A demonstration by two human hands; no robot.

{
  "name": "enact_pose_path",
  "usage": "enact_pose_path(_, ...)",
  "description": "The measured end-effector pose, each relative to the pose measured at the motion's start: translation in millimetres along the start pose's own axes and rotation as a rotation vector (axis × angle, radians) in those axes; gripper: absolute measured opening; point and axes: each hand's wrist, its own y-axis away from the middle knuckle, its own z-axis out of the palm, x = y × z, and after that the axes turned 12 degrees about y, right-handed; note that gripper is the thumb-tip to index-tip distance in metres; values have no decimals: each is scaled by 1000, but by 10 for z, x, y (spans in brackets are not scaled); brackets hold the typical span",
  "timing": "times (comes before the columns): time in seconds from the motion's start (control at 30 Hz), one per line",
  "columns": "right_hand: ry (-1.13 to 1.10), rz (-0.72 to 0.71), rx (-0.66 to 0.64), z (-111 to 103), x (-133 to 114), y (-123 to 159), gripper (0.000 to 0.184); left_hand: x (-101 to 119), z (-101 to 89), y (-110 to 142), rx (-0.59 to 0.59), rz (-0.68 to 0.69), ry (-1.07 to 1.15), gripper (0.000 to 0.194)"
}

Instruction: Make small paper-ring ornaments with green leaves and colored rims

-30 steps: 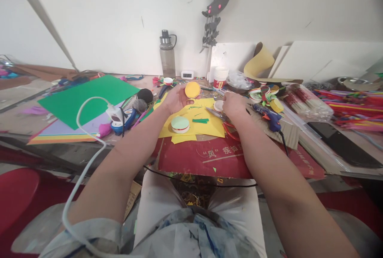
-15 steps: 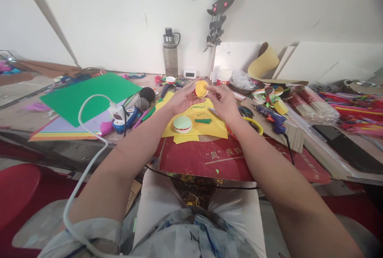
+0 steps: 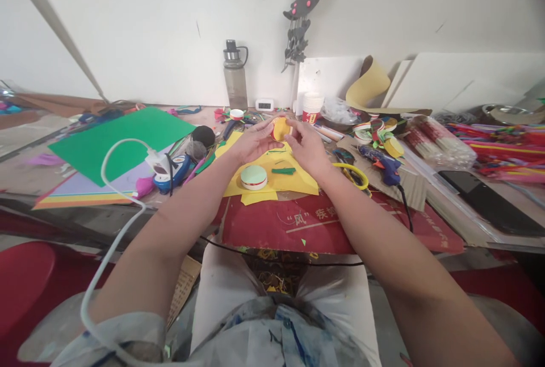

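Note:
My left hand (image 3: 255, 142) is closed around the side of a small round piece (image 3: 281, 129) with a yellow paper face and a red and white rim, held up above the table. The fingers of my right hand (image 3: 307, 144) grip its right edge. Below the hands lie yellow paper sheets (image 3: 298, 185). On them rest a short white paper-cup section (image 3: 254, 177) with a pale green top and a few narrow green paper strips (image 3: 283, 171).
A hot glue gun (image 3: 378, 163) and yellow-handled scissors (image 3: 357, 176) lie to the right, near a black phone (image 3: 489, 202). At the back stand a water bottle (image 3: 235, 74) and paper cups (image 3: 313, 107). Green paper (image 3: 128, 142) and a power strip (image 3: 170, 171) with a white cable are left.
Both hands still hold the yellow-faced round piece. My right fingers have come further around its right edge, and its face has turned slightly. The whole view has shifted a little.

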Motion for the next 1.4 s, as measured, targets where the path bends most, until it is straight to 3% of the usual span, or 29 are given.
enact_pose_path(0.33,-28,77,-10,20,17,-22,24,-37,33,5,59,-31,27,28)
enact_pose_path(0.53,-83,158,-19,36,12,-27,24,-42,7,1,13,-22,38,30)
enact_pose_path(0.77,-122,132,-19,1,-27,-11,25,-49,-45,-29,10,1,45,29)
enact_pose_path(1.03,-92,100,14,-67,-97,-30,14,-43,-20,-25,49,-4,20,37)
enact_pose_path(1.27,-25,80,124,-140,-151,-16,17,-13,39,23,-30,20,0,37)
enact_pose_path(1.4,3,15,120,-171,-158,-2,18,-11,55,42,-24,14,-7,38)
